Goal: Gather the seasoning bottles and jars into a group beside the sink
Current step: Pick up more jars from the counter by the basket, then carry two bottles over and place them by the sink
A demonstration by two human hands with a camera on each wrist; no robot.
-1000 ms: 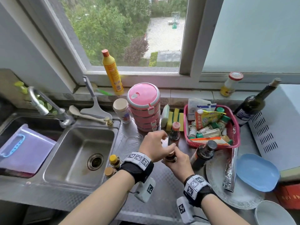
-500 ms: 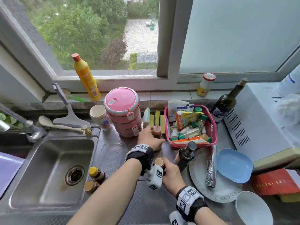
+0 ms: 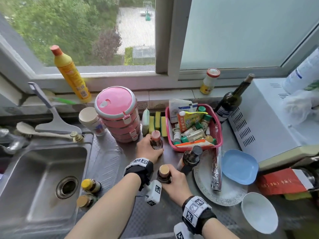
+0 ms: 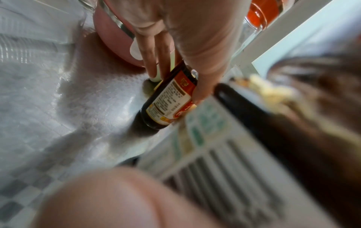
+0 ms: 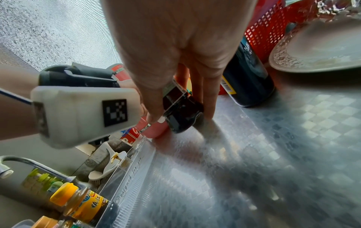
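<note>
My left hand (image 3: 148,149) grips a small dark bottle with a red cap (image 3: 156,140) standing on the steel counter in front of the sponges. The left wrist view shows its fingers (image 4: 152,64) and thumb around the dark bottle's red and white label (image 4: 170,101). Nearer to me, my right hand (image 3: 174,181) holds a small dark jar with a tan lid (image 3: 164,172); its fingers (image 5: 210,98) wrap the dark jar (image 5: 181,112), close to the counter. Two jars, yellow-lidded (image 3: 90,185) and tan-lidded (image 3: 85,200), stand at the sink (image 3: 34,178) edge.
A tall black-capped dark bottle (image 3: 189,159) stands just right of my hands. Behind it a red basket (image 3: 217,135) holds several small bottles. A pink lunch box (image 3: 119,112), plate (image 3: 203,187), foil roll (image 3: 216,169), blue dish (image 3: 240,166), wine bottle (image 3: 229,100) and white appliance (image 3: 269,121) crowd the counter.
My left hand left the tan-lidded jar and reached forward to grip the red-capped bottle. My right hand kept the jar and drew it nearer. The view swung right.
</note>
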